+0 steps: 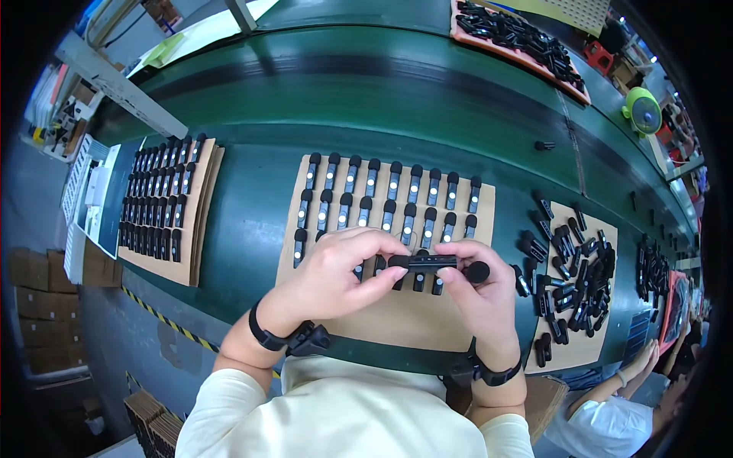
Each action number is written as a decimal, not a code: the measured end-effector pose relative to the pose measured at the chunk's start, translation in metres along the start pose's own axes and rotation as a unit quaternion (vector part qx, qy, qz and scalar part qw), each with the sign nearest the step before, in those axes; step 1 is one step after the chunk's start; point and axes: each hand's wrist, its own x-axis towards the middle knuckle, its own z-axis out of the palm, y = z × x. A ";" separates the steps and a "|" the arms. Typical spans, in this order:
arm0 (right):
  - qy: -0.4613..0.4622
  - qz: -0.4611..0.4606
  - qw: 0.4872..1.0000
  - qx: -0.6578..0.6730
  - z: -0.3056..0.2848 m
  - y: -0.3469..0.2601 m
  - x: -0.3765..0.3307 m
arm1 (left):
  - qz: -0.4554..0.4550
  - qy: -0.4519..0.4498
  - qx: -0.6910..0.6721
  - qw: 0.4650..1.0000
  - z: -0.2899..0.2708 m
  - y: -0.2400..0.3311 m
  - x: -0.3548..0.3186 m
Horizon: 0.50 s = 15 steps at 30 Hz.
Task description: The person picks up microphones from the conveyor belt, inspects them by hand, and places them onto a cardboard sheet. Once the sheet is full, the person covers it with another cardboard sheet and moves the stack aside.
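Observation:
Both hands meet over a brown cardboard sheet [389, 324]. A small black microphone [433, 262] lies level between them. At its foam-capped end, my left hand [324, 271] pinches with thumb and forefinger. The thumb and fingers of my right hand [489, 294] grip its other end. A second black foam cap [477, 272] shows against the right palm; what it is attached to is mostly hidden. Rows of similar microphones [394, 182], each with a pale round spot, lie on the sheet beyond my hands, foam ends pointing away. My hands cover part of the lower row.
To the left, stacked cardboard sheets [191, 263] carry more rows of microphones. Loose microphones are heaped on another sheet [565, 359] at the right. A pink tray [527, 61] of black pieces sits across the green bench [252, 221]. A co-worker [611, 424] is at the lower right.

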 end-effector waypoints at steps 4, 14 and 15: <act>0.025 0.004 0.999 -0.035 -0.003 0.002 -0.007 | 0.002 0.081 -0.081 0.993 0.015 0.000 -0.002; 0.005 -0.095 0.987 -0.130 -0.011 0.023 -0.013 | 0.022 0.042 -0.091 0.995 0.029 -0.032 -0.011; 0.002 -0.104 0.983 -0.149 -0.010 0.023 -0.014 | 0.041 0.048 -0.080 0.995 0.029 -0.031 -0.010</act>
